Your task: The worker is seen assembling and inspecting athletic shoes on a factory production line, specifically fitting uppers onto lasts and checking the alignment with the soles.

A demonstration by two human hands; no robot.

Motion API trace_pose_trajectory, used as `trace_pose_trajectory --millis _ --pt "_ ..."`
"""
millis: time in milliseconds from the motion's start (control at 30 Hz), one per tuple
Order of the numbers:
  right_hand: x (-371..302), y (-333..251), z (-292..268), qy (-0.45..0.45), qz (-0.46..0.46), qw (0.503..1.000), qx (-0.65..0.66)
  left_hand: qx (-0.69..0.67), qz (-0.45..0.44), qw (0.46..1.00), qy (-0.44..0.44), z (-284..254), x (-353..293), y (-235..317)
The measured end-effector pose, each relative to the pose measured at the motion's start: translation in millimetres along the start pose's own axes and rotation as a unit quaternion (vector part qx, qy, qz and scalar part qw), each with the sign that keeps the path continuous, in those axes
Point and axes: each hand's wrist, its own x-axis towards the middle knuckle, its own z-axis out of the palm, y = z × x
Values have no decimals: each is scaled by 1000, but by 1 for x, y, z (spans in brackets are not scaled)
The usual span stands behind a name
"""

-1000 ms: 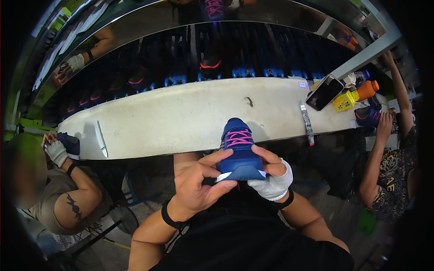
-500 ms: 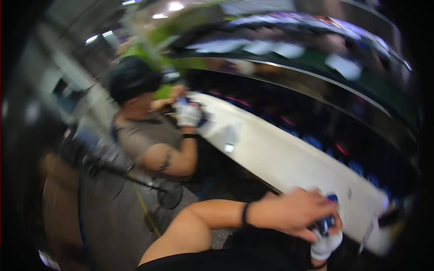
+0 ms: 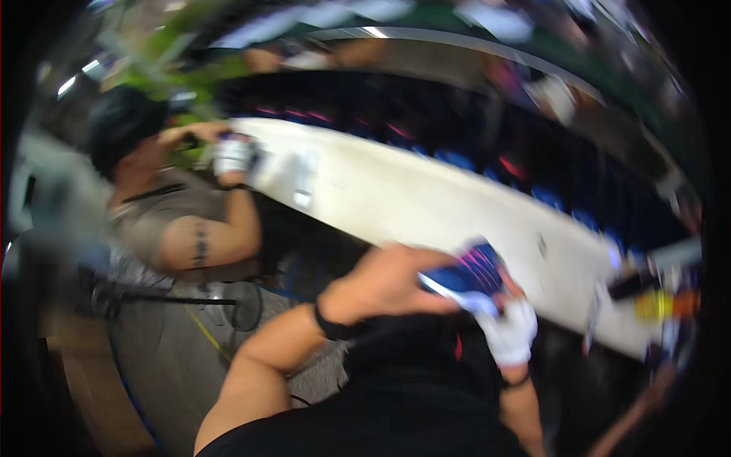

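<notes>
Between my two hands, low in front of my body, is a dark blue shoe [image 3: 476, 270] with pink stripes and a white sole. My left hand [image 3: 388, 282], bare with a black band at the wrist, grips one end with thumb and fingers. My right hand [image 3: 509, 331], in a white glove with its fingertips bare, closes on the other end. The shoe is held tilted, in the air just at the near edge of a long white work surface [image 3: 426, 202]. Motion blur hides finer detail.
A co-worker [image 3: 183, 221] at the left bends over the surface, with a gloved hand [image 3: 234, 154] around something. A dark rack [image 3: 365, 114] with blue and pink items runs along the far side. Yellow and orange bottle-like things [image 3: 666, 306] stand at the right end.
The view has swung to the right and down. The shoe, earlier mostly hidden behind my left hand, is now turned so that its striped upper and white sole show. Both hands remain on it.
</notes>
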Motion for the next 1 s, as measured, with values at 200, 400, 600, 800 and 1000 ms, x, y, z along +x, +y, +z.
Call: trace_pose_trajectory --millis 200,400,600,800,1000 --pt "32 0 -10 -35 11 999 -17 -42 -71 996 -24 -5 -7 -17" --pt "27 -18 -23 -64 -24 992 -108 164 -86 971 -151 23 -3 -10" --pt "15 -8 11 -28 -79 990 -114 167 -187 965 -77 40 -22 16" --pt "15 7 -23 -174 125 974 -68 95 -6 986 -138 -15 6 31" --pt "33 -47 -110 37 -22 999 25 -81 229 969 38 64 48 37"
